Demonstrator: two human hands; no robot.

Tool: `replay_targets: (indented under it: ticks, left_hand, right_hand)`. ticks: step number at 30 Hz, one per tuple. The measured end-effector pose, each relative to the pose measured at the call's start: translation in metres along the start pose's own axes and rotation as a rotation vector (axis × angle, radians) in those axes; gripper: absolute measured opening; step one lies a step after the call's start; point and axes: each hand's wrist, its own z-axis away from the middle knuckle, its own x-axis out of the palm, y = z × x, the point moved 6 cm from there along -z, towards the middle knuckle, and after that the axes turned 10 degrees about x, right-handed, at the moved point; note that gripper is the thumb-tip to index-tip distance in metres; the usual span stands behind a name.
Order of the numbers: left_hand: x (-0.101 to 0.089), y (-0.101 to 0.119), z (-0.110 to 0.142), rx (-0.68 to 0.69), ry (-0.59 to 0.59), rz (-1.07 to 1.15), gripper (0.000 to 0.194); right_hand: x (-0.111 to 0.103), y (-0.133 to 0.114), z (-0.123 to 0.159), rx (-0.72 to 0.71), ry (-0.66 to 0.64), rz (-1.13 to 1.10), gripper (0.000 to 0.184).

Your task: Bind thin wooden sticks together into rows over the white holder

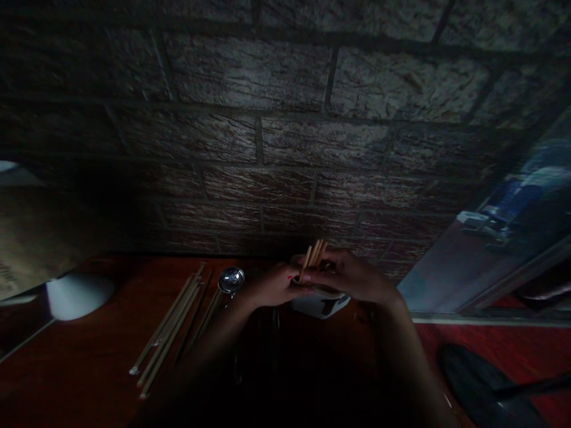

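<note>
My left hand [274, 286] and my right hand [350, 274] meet above a small white holder [319, 304] on the dark red wooden table [89, 368]. Both hands are closed around a small bundle of wooden chopsticks [313, 255], whose tips stick up and lean to the right. Left of my hands, several more chopsticks [172, 327] lie side by side on the table. A shiny metal spoon [231, 279] lies beside them, its bowl toward the wall.
A dark brick wall [285, 119] rises right behind the table. A white rounded object [78, 295] sits at the left. At the right are a glass pane [491, 249] and a dark flat object [482, 386].
</note>
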Motion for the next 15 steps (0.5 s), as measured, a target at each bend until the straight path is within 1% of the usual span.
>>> replay_targets:
  ticks: [2, 4, 7, 9, 12, 15]
  left_hand:
    - [-0.002, -0.001, 0.002, -0.022, -0.021, -0.038, 0.021]
    - [-0.008, -0.001, 0.005, -0.035, -0.010, -0.063, 0.024]
    - [-0.018, -0.002, 0.008, -0.069, 0.035, -0.102, 0.026]
    - [-0.020, -0.003, 0.008, -0.102, 0.021, -0.128, 0.031]
    - [-0.016, -0.007, 0.003, -0.123, -0.034, -0.197, 0.040]
    - [-0.006, -0.013, -0.003, -0.157, -0.121, -0.245, 0.041]
  right_hand:
    - [-0.002, -0.004, -0.003, -0.015, 0.031, 0.111, 0.028]
    - [-0.004, -0.005, -0.005, -0.030, 0.074, 0.192, 0.029]
    - [-0.007, -0.003, -0.007, -0.059, 0.105, 0.229, 0.030]
    - [-0.011, 0.001, -0.008, -0.066, 0.122, 0.242, 0.031]
    - [-0.018, 0.006, -0.010, -0.063, 0.157, 0.260, 0.032]
    - [-0.022, 0.006, -0.010, -0.075, 0.188, 0.285, 0.029]
